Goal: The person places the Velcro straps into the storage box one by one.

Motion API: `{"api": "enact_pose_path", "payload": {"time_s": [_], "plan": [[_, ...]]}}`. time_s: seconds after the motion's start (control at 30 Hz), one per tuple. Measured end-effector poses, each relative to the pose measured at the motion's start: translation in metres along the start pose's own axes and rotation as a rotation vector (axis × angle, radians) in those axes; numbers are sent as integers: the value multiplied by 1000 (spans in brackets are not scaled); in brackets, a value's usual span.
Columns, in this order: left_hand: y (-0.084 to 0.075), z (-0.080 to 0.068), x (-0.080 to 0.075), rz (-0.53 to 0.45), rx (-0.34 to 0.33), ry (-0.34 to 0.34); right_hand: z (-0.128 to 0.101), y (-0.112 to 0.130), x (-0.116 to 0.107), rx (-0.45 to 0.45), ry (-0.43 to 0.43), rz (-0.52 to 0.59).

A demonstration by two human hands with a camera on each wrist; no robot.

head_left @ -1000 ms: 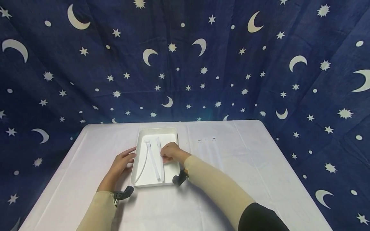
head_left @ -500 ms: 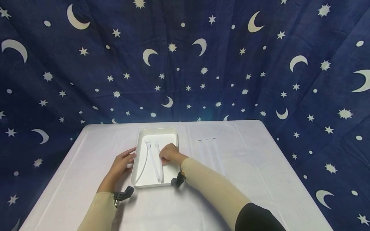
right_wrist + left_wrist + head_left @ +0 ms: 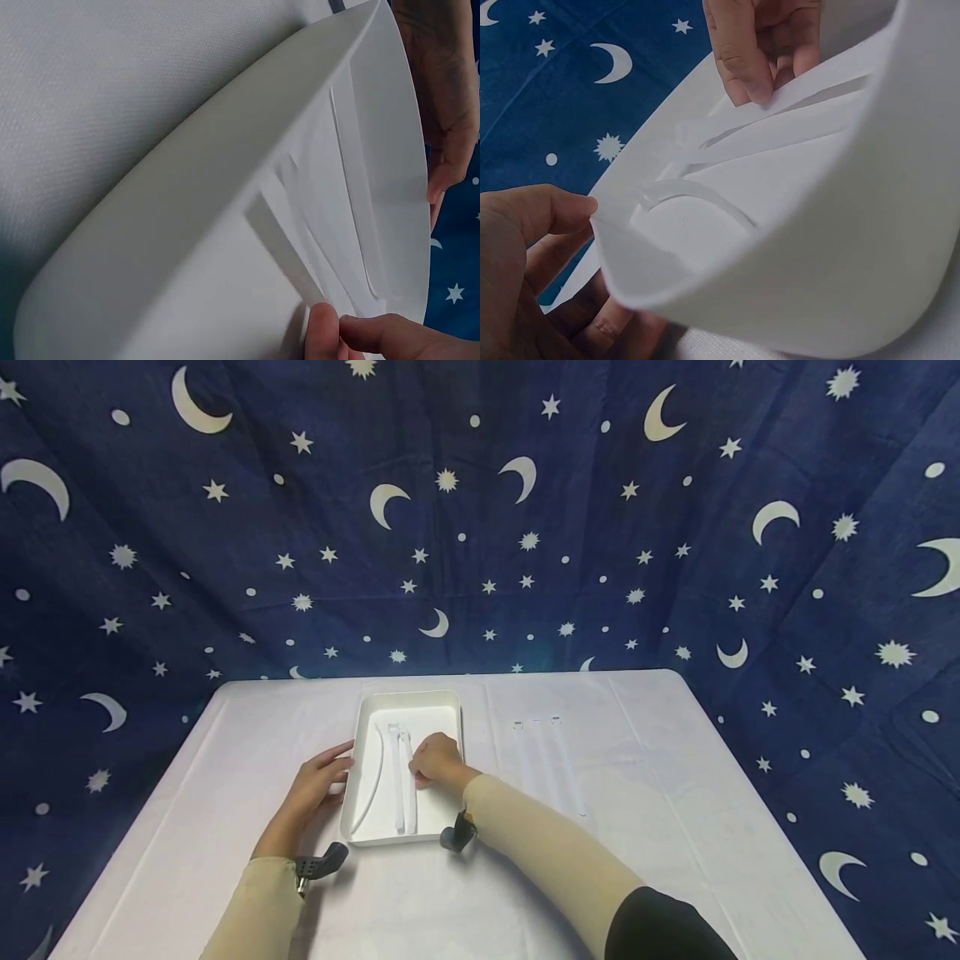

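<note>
A shallow white tray (image 3: 382, 841) lies on the table, with three slim white strips inside it. My right hand (image 3: 437, 760) reaches into the tray and pinches the rightmost strip (image 3: 409, 793) between thumb and fingertips, clearest in the left wrist view. Close beside it lies a second straight strip (image 3: 397, 785), almost parallel. The third strip (image 3: 374, 785) bows in a curve near the left wall. My left hand (image 3: 313, 781) rests against the tray's outer left side, its thumb tip touching the rim in the left wrist view.
Right of the tray, several faint, nearly see-through strips (image 3: 567, 764) with small dark-marked ends lie side by side on the white tablecloth (image 3: 660, 827). A dark blue curtain (image 3: 480, 635) with moons and stars hangs behind the table.
My right hand has shifted slightly left, carrying the pinched strip toward the middle one. The middle strip, slanted before, now stands nearly parallel to it. The left hand has stayed put.
</note>
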State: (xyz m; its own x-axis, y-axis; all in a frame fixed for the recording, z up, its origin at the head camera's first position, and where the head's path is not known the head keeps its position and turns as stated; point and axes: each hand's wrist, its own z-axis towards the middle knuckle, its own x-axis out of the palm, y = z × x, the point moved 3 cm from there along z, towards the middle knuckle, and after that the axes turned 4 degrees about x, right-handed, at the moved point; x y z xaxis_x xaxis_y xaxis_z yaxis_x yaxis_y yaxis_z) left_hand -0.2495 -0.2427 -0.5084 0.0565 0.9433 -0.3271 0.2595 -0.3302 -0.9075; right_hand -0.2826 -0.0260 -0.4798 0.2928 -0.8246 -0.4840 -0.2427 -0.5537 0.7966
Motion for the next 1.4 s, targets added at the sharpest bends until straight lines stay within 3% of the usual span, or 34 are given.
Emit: {"api": "enact_pose_path", "payload": {"time_s": [0.4,0.6,0.8,0.9,1.1,1.23,1.4], "plan": [[0,0,0,-9,4,-2,4,-2,8,-28,-72,-38],[1,1,-2,-19,-3,-5,6,-2,10,-33,-69,-42],[1,0,-2,-11,10,-5,-1,5,0,-60,-45,-129],[1,1,-1,-10,13,-8,-6,14,-17,-82,-29,-114],[0,1,1,-6,-3,-13,-8,25,-76,-25,-25,88],[0,3,1,-7,-5,-17,-11,18,-131,-9,-79,64],[2,4,0,0,-3,-17,-17,-9,-188,25,-143,-24]]}}
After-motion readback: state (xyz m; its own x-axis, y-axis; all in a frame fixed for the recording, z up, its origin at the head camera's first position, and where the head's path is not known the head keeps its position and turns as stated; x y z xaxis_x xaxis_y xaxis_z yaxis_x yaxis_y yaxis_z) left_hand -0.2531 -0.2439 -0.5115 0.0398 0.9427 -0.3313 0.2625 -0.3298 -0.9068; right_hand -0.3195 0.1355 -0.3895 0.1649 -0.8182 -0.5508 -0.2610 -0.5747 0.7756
